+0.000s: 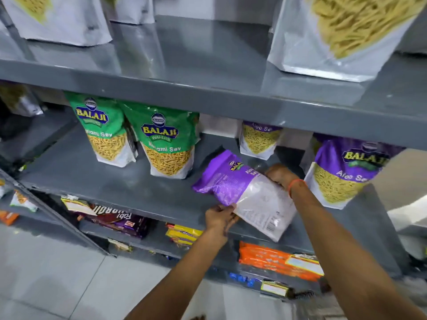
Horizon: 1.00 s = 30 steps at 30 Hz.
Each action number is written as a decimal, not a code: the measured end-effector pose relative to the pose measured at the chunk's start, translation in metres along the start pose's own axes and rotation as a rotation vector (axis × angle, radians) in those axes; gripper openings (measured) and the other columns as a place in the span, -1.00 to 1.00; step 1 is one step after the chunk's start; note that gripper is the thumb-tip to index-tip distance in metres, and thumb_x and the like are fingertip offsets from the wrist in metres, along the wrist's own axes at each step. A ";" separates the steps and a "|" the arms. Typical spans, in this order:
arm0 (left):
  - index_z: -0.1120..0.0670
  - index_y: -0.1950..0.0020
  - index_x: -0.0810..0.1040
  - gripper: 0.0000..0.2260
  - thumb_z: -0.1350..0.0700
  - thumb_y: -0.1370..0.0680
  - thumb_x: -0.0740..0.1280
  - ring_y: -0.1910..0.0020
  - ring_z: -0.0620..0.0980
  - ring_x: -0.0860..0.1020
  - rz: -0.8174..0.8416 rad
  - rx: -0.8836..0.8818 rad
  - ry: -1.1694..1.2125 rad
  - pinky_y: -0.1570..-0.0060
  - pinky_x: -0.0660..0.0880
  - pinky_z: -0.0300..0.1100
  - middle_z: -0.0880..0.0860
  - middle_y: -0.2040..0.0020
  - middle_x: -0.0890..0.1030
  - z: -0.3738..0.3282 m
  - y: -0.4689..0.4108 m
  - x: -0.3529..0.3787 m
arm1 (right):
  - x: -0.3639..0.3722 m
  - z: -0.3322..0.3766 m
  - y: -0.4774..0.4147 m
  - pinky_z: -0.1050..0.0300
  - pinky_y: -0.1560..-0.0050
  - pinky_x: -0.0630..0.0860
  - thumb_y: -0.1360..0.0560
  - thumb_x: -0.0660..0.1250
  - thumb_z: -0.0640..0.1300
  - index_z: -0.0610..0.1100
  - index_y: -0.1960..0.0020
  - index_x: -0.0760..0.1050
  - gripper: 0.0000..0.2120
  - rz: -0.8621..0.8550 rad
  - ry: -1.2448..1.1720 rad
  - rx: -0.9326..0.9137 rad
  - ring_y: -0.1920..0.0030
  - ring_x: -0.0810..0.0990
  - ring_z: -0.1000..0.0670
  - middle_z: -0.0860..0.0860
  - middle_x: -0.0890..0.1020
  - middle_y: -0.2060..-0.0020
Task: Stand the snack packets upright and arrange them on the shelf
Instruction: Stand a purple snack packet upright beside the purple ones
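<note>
A purple and clear Aloo Sev packet [240, 190] lies tilted on its side at the front of the grey middle shelf [115, 181], its back facing up. My left hand [219, 219] pinches its near edge from below. My right hand [280, 175] grips its far side from behind; an orange thread circles that wrist. Two green Balaji sev packets [166, 144] stand upright to the left. One purple Aloo Sev packet [258, 140] stands upright at the back, and another [344, 172] stands at the right.
The upper shelf [208, 65] holds silver packets of yellow sev [342, 35]. Lower shelves carry biscuit packs [120, 220], yellow packs [184, 234] and orange packs [272, 259]. Bare shelf surface lies between the green packets and the held packet. Tiled floor is below left.
</note>
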State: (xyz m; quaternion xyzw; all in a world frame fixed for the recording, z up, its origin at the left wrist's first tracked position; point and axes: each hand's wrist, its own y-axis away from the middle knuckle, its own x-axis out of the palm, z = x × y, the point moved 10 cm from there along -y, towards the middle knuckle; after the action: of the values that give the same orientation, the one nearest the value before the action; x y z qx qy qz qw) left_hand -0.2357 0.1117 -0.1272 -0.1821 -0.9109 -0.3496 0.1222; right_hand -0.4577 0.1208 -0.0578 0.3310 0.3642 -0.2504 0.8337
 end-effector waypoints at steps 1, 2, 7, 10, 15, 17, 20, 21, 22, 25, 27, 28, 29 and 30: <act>0.15 0.36 0.39 -0.73 0.40 -0.50 0.26 0.62 -0.16 0.54 0.014 0.013 0.011 0.52 0.55 -0.30 -0.04 0.62 0.57 -0.005 0.000 0.001 | -0.005 -0.007 -0.005 0.14 0.13 0.34 -0.54 0.25 -0.06 -0.28 -0.02 0.53 -0.72 -0.031 -0.081 -0.013 0.08 0.45 -0.05 -0.19 0.52 0.06; 0.16 0.34 0.41 -0.75 0.39 -0.51 0.25 0.61 -0.16 0.54 0.023 0.038 0.018 0.50 0.56 -0.29 -0.03 0.59 0.59 -0.011 -0.002 0.003 | -0.008 -0.018 -0.009 0.15 0.19 0.38 -0.54 0.25 -0.10 -0.28 -0.04 0.53 -0.75 -0.054 -0.135 0.009 0.10 0.44 -0.04 -0.13 0.51 0.07; 0.10 0.29 0.50 -0.80 0.28 -0.52 0.29 0.41 -0.12 0.60 0.030 0.297 -0.008 0.35 0.61 -0.28 0.01 0.34 0.61 -0.075 -0.004 0.022 | -0.049 -0.028 -0.007 0.23 0.28 0.45 -0.52 0.23 -0.19 -0.34 0.02 0.57 -0.77 -0.376 -0.429 0.026 0.25 0.48 -0.04 -0.33 0.63 0.12; -0.01 0.50 0.43 -0.60 0.28 -0.52 0.29 0.38 -0.13 0.44 0.049 0.486 -0.168 0.21 0.54 -0.14 -0.15 0.50 0.47 -0.120 -0.007 0.039 | -0.068 -0.021 0.008 -0.08 0.01 0.46 -0.52 0.19 -0.25 -0.42 -0.01 0.52 -0.76 -0.557 -0.567 -0.010 0.11 0.46 -0.06 -0.42 0.60 -0.03; 0.21 0.37 0.45 -0.74 0.24 -0.53 0.29 0.31 -0.05 0.29 0.081 0.750 -0.464 0.27 0.27 -0.14 -0.15 0.52 0.36 -0.158 -0.011 0.056 | -0.056 -0.029 0.034 -0.09 -0.14 0.44 -0.54 0.12 -0.33 -0.42 -0.06 0.46 -0.79 -0.654 -0.672 -0.072 -0.07 0.56 -0.25 -0.37 0.59 -0.07; 0.34 0.19 0.51 -0.84 0.25 -0.52 0.30 0.37 -0.27 0.37 0.042 0.775 -0.457 0.29 0.33 -0.23 -0.14 0.39 0.54 -0.158 -0.008 0.052 | -0.049 -0.031 0.039 0.02 -0.11 0.42 -0.54 0.11 -0.36 -0.42 -0.07 0.44 -0.80 -0.642 -0.709 -0.120 -0.01 0.52 -0.11 -0.35 0.59 -0.08; 0.27 -0.01 0.51 -0.86 0.30 -0.47 0.35 0.24 -0.10 0.53 -0.104 0.821 -0.518 0.17 0.46 -0.37 0.16 0.00 0.54 -0.135 0.006 0.042 | -0.049 -0.030 0.037 0.02 -0.13 0.42 -0.46 0.08 -0.48 -0.44 -0.05 0.45 -0.76 -0.592 -0.675 -0.158 0.01 0.50 -0.11 -0.36 0.59 -0.07; 0.24 -0.01 0.50 -0.83 0.29 -0.45 0.37 0.21 0.00 0.54 -0.090 0.833 -0.558 0.14 0.49 -0.32 0.18 -0.01 0.50 -0.121 0.012 0.045 | -0.049 -0.030 0.038 0.00 -0.13 0.43 -0.43 0.07 -0.51 -0.45 -0.03 0.46 -0.74 -0.585 -0.647 -0.158 0.01 0.52 -0.15 -0.34 0.60 -0.02; 0.23 -0.02 0.51 -0.80 0.27 -0.43 0.40 0.15 0.08 0.56 -0.036 0.826 -0.603 0.09 0.52 -0.23 0.16 -0.01 0.48 -0.104 0.015 0.052 | -0.049 -0.032 0.040 0.02 -0.08 0.42 -0.41 0.06 -0.53 -0.44 0.02 0.47 -0.74 -0.588 -0.629 -0.164 0.04 0.51 -0.16 -0.29 0.59 0.06; 0.22 -0.23 0.46 -0.56 0.20 -0.39 0.46 -0.15 0.13 0.51 0.115 0.751 -0.706 -0.18 0.49 -0.04 0.17 -0.17 0.46 -0.063 0.016 0.067 | -0.040 -0.037 0.050 0.18 0.10 0.32 -0.36 0.04 -0.57 -0.29 0.24 0.45 -0.70 -0.551 -0.615 -0.200 0.17 0.45 -0.05 -0.13 0.53 0.25; 0.21 -0.35 0.35 -0.38 0.16 -0.36 0.49 -0.30 0.10 0.43 0.153 0.724 -0.740 -0.33 0.39 -0.02 0.18 -0.32 0.41 -0.056 0.014 0.070 | -0.030 -0.041 0.059 0.15 0.16 0.33 -0.34 0.03 -0.60 -0.14 0.38 0.38 -0.60 -0.528 -0.653 -0.225 0.31 0.45 0.04 -0.04 0.51 0.38; 0.19 -0.38 0.31 -0.32 0.15 -0.33 0.52 -0.34 0.08 0.40 0.162 0.717 -0.750 -0.35 0.36 -0.07 0.16 -0.36 0.40 -0.056 0.013 0.070 | -0.027 -0.043 0.065 0.15 0.19 0.36 -0.34 0.03 -0.61 -0.10 0.41 0.37 -0.55 -0.527 -0.683 -0.234 0.34 0.49 0.12 -0.01 0.51 0.41; 0.16 -0.39 0.28 -0.26 0.13 -0.30 0.54 -0.34 0.06 0.41 0.175 0.705 -0.755 -0.30 0.37 -0.15 0.13 -0.37 0.41 -0.056 0.010 0.069 | -0.023 -0.044 0.070 0.19 0.16 0.43 -0.34 0.02 -0.62 -0.10 0.41 0.36 -0.55 -0.530 -0.715 -0.245 0.32 0.55 0.19 -0.01 0.55 0.38; 0.13 -0.39 0.25 -0.23 0.13 -0.27 0.55 -0.31 0.05 0.44 0.193 0.686 -0.757 -0.20 0.39 -0.24 0.09 -0.36 0.44 -0.055 0.008 0.068 | -0.019 -0.044 0.075 0.23 0.09 0.49 -0.34 0.02 -0.62 -0.13 0.39 0.36 -0.57 -0.526 -0.745 -0.262 0.26 0.61 0.17 -0.07 0.61 0.31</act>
State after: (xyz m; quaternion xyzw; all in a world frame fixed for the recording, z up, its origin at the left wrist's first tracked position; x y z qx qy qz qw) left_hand -0.2887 0.0968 -0.0586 -0.3282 -0.9326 0.0724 -0.1314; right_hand -0.4393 0.2055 -0.0381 0.0072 0.1404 -0.5067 0.8506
